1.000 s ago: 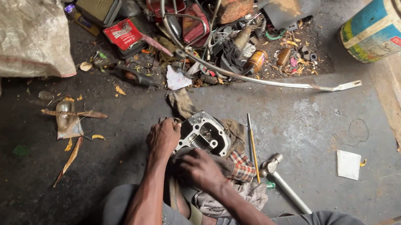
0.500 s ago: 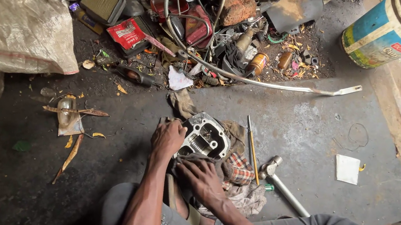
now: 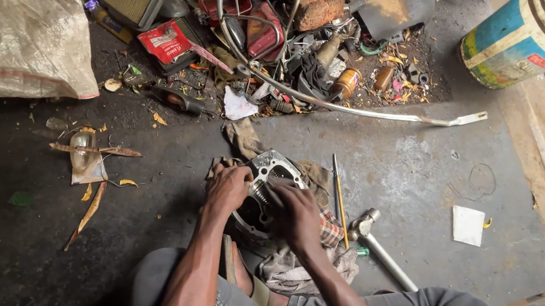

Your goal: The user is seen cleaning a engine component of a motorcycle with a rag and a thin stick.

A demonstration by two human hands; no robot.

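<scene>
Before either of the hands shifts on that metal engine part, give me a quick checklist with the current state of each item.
1. Left hand on the engine part: ok, it grips the left edge.
2. Right hand on the part: ok, it lies over the lower right side.
3. Part supported: ok, it rests on rags on the concrete floor.
4. Tools within sight: ok, a screwdriver and a hammer lie just right of the right hand.
5. What the fingers work on inside the part: cannot tell, the hands hide it.
6. Scrap pile apart from the part: ok, bare floor lies between.
</scene>
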